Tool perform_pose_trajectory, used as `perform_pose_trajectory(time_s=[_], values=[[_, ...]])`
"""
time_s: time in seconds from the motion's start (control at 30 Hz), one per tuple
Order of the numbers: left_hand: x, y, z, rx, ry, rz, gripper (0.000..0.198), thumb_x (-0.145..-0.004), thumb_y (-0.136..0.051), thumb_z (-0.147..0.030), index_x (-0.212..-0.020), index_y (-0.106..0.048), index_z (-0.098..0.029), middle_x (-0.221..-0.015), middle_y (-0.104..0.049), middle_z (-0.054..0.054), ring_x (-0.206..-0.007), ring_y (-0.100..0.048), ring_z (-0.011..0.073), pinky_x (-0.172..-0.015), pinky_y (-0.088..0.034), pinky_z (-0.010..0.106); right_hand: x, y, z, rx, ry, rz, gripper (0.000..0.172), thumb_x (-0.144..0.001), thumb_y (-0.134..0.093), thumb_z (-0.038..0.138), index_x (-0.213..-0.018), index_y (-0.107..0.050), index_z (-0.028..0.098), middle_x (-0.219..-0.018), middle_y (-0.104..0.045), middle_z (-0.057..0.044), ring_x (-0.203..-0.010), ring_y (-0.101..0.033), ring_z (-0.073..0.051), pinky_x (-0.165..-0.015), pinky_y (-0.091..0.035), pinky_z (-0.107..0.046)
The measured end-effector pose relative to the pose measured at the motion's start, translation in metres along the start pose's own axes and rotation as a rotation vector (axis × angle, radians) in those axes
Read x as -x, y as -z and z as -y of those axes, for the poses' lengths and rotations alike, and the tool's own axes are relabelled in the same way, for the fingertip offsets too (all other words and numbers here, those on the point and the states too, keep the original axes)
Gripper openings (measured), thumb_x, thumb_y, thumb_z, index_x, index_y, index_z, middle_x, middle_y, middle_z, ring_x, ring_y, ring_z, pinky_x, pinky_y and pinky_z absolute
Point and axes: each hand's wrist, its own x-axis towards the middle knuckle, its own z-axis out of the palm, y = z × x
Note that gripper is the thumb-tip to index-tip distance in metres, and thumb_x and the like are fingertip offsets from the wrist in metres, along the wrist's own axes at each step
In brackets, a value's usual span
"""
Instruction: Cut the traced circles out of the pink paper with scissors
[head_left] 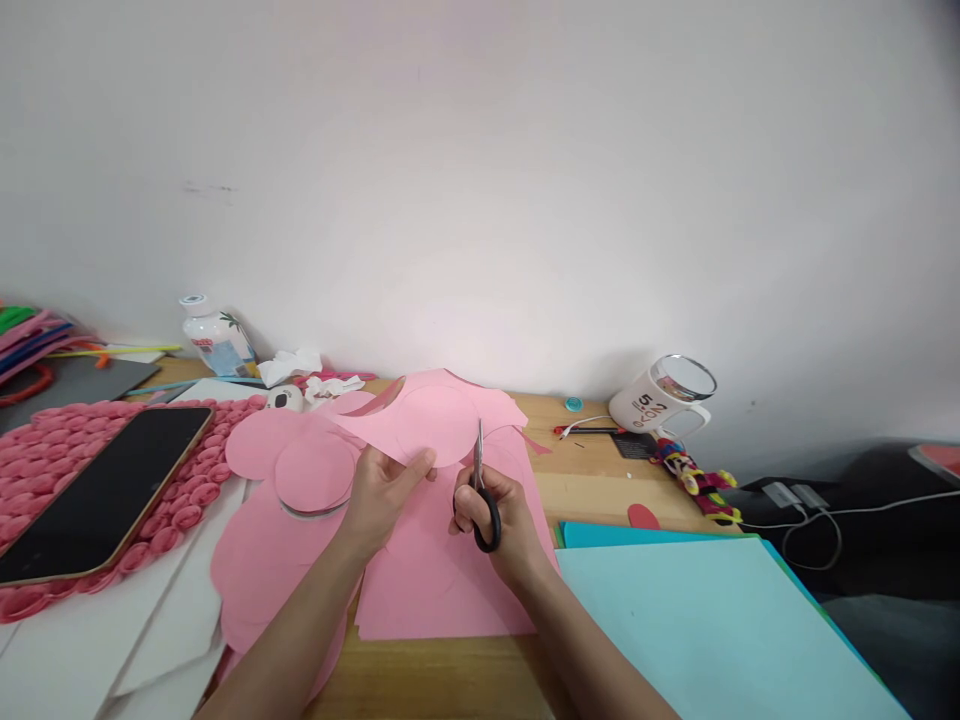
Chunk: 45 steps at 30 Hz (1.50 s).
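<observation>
Near the middle, my left hand (384,492) pinches the lower edge of a pink paper sheet (439,420) with curved, partly cut edges. My right hand (499,515) grips black-handled scissors (478,455), whose blades point up at the sheet's right part, beside a drawn circle. Beneath both hands lies a stack of pink paper (442,590). Left of my left hand, cut pink paper circles (313,468) overlap on larger rounded pink pieces (262,565).
A phone (109,490) rests on rolled pink paper roses (199,500) at the left. Behind stand a white bottle (217,338) and tissues (291,366). On the right are a white mug (651,398), a small doll (694,478) and blue paper sheets (697,620).
</observation>
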Motion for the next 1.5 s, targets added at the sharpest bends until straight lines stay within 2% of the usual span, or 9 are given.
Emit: perform_pose_trajectory(time_s=[0.2,0.43,0.6,0.77,0.87,1.03,1.2,1.5], values=[[-0.001,0.000,0.003,0.044,-0.027,0.016,0.011,-0.075,-0.066,-0.023,-0.074,-0.057,-0.016,-0.061,-0.058,-0.002,-0.060,-0.054,0.0108,-0.061,-0.045,0.025,0.000,-0.001,0.002,0.000,-0.005,-0.004,0.022,-0.076,-0.059,0.025,-0.058,-0.049,0.018,-0.049,-0.046,0.006,-0.044,-0.044,-0.008,-0.048,-0.041,-0.023],[-0.002,-0.001,0.005,0.167,-0.024,-0.031,0.019,-0.073,-0.068,-0.021,-0.087,-0.054,-0.018,-0.073,-0.059,-0.003,-0.059,-0.052,0.0086,-0.060,-0.045,0.025,0.000,-0.001,0.001,-0.010,-0.020,0.001,0.019,-0.075,-0.059,0.023,-0.059,-0.050,0.018,-0.047,-0.045,0.007,-0.043,-0.044,-0.008,-0.047,-0.042,-0.022],[-0.002,-0.001,0.002,0.192,-0.020,-0.018,0.019,-0.074,-0.067,-0.021,-0.086,-0.054,-0.018,-0.075,-0.059,-0.003,-0.059,-0.051,0.0087,-0.059,-0.044,0.026,-0.001,-0.002,-0.003,-0.021,-0.028,-0.016,0.017,-0.073,-0.059,0.023,-0.059,-0.050,0.018,-0.045,-0.046,0.007,-0.041,-0.045,-0.008,-0.045,-0.041,-0.022],[0.001,-0.004,0.002,0.086,0.012,0.058,0.011,-0.078,-0.062,-0.025,-0.076,-0.058,-0.015,-0.062,-0.056,-0.001,-0.060,-0.054,0.0120,-0.062,-0.046,0.028,0.000,-0.007,-0.002,-0.016,-0.071,-0.031,0.016,-0.070,-0.062,0.024,-0.059,-0.052,0.017,-0.043,-0.046,0.007,-0.039,-0.045,-0.008,-0.044,-0.043,-0.023],[0.003,-0.005,0.003,0.008,0.033,0.037,0.014,-0.076,-0.064,-0.025,-0.069,-0.057,-0.015,-0.059,-0.057,-0.001,-0.059,-0.057,0.0133,-0.060,-0.048,0.028,-0.001,-0.009,0.000,-0.035,-0.082,0.005,0.020,-0.068,-0.066,0.026,-0.058,-0.052,0.017,-0.046,-0.046,0.007,-0.041,-0.044,-0.008,-0.044,-0.041,-0.022],[0.004,-0.002,0.003,-0.131,0.009,0.001,0.012,-0.072,-0.066,-0.024,-0.077,-0.060,-0.015,-0.070,-0.064,0.000,-0.069,-0.061,0.0155,-0.065,-0.051,0.028,-0.003,-0.005,0.005,-0.059,-0.088,-0.010,0.020,-0.063,-0.074,0.026,-0.070,-0.057,0.017,-0.063,-0.052,0.004,-0.052,-0.044,-0.008,-0.050,-0.041,-0.022],[0.006,-0.001,0.003,-0.180,-0.019,0.048,0.019,-0.073,-0.065,-0.027,-0.089,-0.061,-0.015,-0.083,-0.068,0.003,-0.080,-0.064,0.0183,-0.072,-0.053,0.030,-0.003,0.000,0.006,-0.017,-0.066,-0.004,0.021,-0.065,-0.074,0.028,-0.070,-0.057,0.017,-0.064,-0.047,0.004,-0.060,-0.043,-0.010,-0.054,-0.039,-0.023],[0.005,0.001,0.004,-0.229,-0.027,0.044,0.021,-0.072,-0.066,-0.030,-0.087,-0.063,-0.015,-0.087,-0.071,0.006,-0.086,-0.065,0.0218,-0.075,-0.053,0.033,-0.003,0.002,0.006,-0.015,-0.057,0.043,0.022,-0.067,-0.073,0.029,-0.074,-0.057,0.017,-0.066,-0.046,0.004,-0.061,-0.041,-0.010,-0.053,-0.035,-0.023]])
